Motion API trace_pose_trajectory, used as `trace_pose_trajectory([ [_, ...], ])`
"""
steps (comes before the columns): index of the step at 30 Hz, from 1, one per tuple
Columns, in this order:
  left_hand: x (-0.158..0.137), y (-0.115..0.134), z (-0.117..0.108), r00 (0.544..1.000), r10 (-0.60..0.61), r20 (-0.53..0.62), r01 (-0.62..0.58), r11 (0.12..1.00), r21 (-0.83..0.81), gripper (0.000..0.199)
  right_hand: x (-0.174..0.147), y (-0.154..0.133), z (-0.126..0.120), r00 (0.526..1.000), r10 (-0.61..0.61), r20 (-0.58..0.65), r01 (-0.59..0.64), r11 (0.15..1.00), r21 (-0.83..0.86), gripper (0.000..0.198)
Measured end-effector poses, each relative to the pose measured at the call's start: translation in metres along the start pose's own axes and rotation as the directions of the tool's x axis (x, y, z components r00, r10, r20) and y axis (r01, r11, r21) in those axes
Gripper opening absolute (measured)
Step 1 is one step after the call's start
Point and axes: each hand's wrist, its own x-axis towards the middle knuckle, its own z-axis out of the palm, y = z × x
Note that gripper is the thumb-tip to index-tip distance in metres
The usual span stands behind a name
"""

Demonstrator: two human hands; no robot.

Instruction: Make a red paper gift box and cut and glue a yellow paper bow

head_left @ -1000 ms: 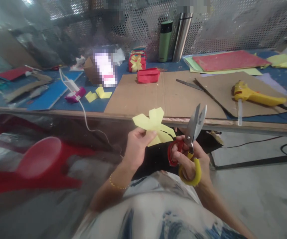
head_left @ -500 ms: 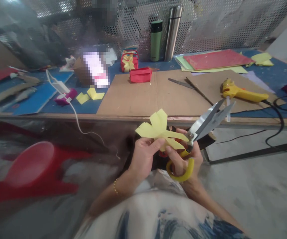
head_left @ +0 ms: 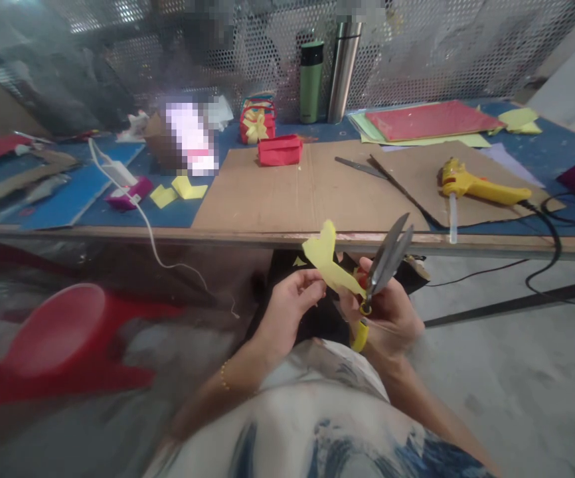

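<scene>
My right hand (head_left: 394, 309) is wrapped round metal scissors (head_left: 381, 272), pointed blades slightly parted, handles partly hidden. My left hand (head_left: 295, 302) curls beside the thin, lobed yellow paper (head_left: 332, 267) between my hands; whether its fingertips pinch it, I cannot tell.

Gold beaded bracelet (head_left: 224, 375), white blue-patterned top (head_left: 297, 415), apparently black trousers (head_left: 325, 323)
</scene>
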Motion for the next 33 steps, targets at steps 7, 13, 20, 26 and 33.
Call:
trace_pose_trajectory([
  [7, -0.009, 0.010, -0.015, 0.985, -0.107, 0.133, 0.105, 0.994, 0.026, 0.044, 0.020, -0.003, -0.018, 0.776, -0.539, 0.327, 0.601, 0.790, -0.125, 0.058],
  [13, -0.009, 0.012, -0.014, 0.982, -0.098, 0.160, 0.087, 0.993, 0.078, 0.042, 0.021, -0.005, -0.017, 0.574, -0.671, 0.470, 0.777, 0.627, -0.054, 0.060],
  [20, -0.006, 0.009, -0.006, 0.995, 0.034, -0.099, -0.020, 0.990, 0.138, 0.021, 0.021, 0.005, -0.016, 0.467, -0.710, 0.528, 0.831, 0.556, 0.012, 0.050],
  [26, -0.008, -0.004, -0.006, 0.964, -0.110, -0.241, 0.146, 0.980, 0.134, 0.025, 0.017, 0.014, -0.014, 0.500, -0.698, 0.513, 0.832, 0.552, -0.059, 0.051],
  [33, 0.000, 0.001, -0.010, 0.983, 0.043, -0.178, -0.024, 0.994, 0.106, 0.016, 0.014, 0.016, -0.012, 0.507, -0.663, 0.551, 0.801, 0.598, -0.018, 0.047],
])
